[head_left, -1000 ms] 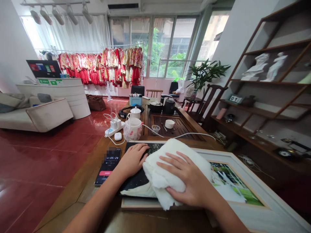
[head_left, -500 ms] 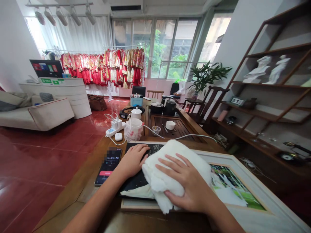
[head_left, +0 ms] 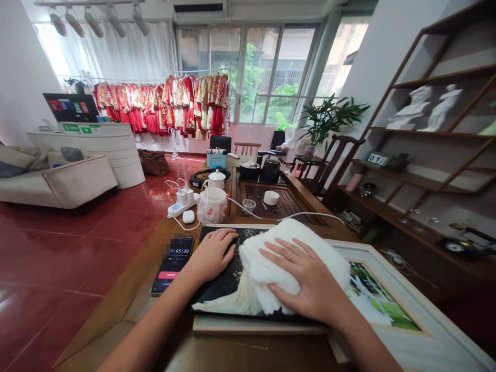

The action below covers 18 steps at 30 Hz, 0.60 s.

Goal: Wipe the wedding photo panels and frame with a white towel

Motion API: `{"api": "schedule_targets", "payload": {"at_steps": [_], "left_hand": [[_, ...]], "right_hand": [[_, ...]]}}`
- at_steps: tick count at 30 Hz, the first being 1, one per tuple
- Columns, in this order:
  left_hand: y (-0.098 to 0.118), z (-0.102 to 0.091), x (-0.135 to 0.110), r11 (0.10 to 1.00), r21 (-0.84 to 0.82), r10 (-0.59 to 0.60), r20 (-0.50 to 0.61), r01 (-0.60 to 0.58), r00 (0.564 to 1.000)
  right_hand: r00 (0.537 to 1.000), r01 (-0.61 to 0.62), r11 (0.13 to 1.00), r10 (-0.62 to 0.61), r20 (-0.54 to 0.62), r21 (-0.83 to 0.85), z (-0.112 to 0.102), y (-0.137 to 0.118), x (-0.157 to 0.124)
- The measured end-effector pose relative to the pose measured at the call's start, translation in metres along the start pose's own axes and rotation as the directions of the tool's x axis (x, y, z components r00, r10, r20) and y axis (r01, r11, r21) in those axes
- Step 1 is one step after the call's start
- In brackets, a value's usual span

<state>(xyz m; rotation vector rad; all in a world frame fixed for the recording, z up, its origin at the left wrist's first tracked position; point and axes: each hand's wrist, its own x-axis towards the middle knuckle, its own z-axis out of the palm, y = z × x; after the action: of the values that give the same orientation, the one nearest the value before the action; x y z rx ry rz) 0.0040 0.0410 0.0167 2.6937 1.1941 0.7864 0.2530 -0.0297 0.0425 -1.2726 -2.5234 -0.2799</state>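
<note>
My right hand (head_left: 306, 281) lies over a bulky folded white towel (head_left: 287, 243), fingers spread across its top and the thumb along its near side. Beneath the towel is a dark photo panel (head_left: 225, 292) showing pale draped fabric and light specks; the towel hides much of its right part. Fingers extended, my left hand (head_left: 213, 253) rests on the panel's left side and holds nothing. A light wooden frame edge (head_left: 256, 326) shows under the panel. To the right lies a framed photo (head_left: 387, 294) with a wide white mat, partly covered by my right arm.
A phone (head_left: 172, 266) showing a timer lies left of the panel. Beyond are an earbud case (head_left: 188, 216), a plastic tub (head_left: 212, 204), a power strip (head_left: 182, 204) and a white cable. A tea tray (head_left: 290, 206) holds a white cup (head_left: 271, 197). Shelves (head_left: 434, 181) stand right.
My right hand and the towel have slid to the right over the panel, uncovering more of its pale fabric and specks. My left hand has stayed in place.
</note>
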Motion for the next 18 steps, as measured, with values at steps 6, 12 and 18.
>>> {"api": "schedule_targets", "payload": {"at_steps": [6, 12, 18], "left_hand": [[-0.001, 0.002, 0.0, 1.0, -0.009, -0.006, 0.004, 0.006, 1.0], [0.0, 0.0, 0.001, 1.0, -0.003, 0.003, 0.007, -0.003, 1.0], [0.0, -0.001, 0.0, 1.0, 0.004, -0.004, 0.011, 0.004, 1.0]], "right_hand": [[0.987, 0.144, 0.983, -0.151, 0.062, 0.113, -0.003, -0.024, 0.005], [0.999, -0.017, 1.0, 0.016, -0.047, -0.002, 0.001, 0.002, 0.001], [0.996, -0.071, 0.993, 0.066, -0.055, -0.092, 0.006, 0.008, 0.0]]}}
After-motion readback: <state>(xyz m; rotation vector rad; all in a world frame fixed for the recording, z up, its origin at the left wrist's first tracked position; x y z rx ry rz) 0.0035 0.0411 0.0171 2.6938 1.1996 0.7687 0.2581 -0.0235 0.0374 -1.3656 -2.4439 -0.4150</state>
